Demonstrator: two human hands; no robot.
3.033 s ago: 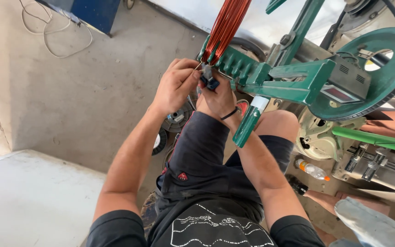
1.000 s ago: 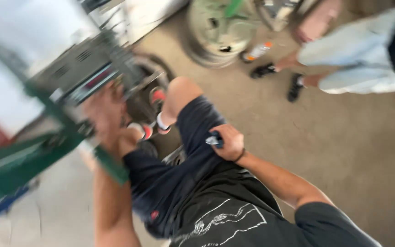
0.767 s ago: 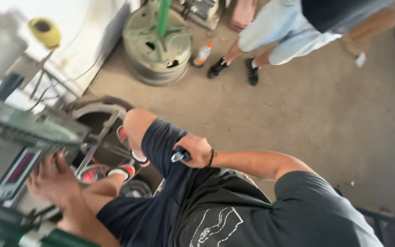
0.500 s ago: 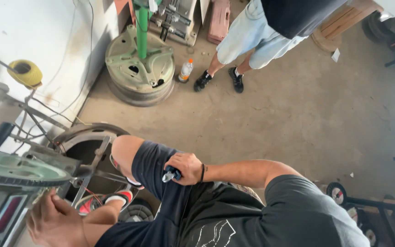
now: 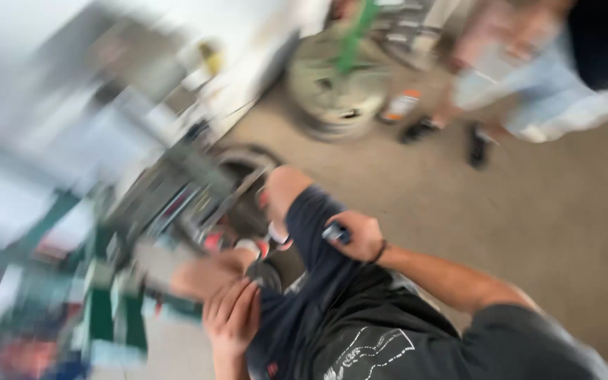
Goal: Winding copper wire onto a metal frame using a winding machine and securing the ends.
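Your left hand [image 5: 230, 317] rests on your left leg beside the blurred green machine [image 5: 107, 309], fingers loosely spread, gripping nothing you can make out. Your right hand [image 5: 357, 236] lies on your right thigh, fingers curled tight around a small dark tool [image 5: 336, 232].

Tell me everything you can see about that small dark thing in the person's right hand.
The small dark object is a short, stubby piece, black with a bluish tint, possibly plastic or metal; motion blur hides any detail. Only one end shows, sticking out toward the left of the picture from the closed fist of the right hand, which wears a thin black band at the wrist. Hand and object rest on the thigh of the person's dark shorts, above the grey concrete floor.
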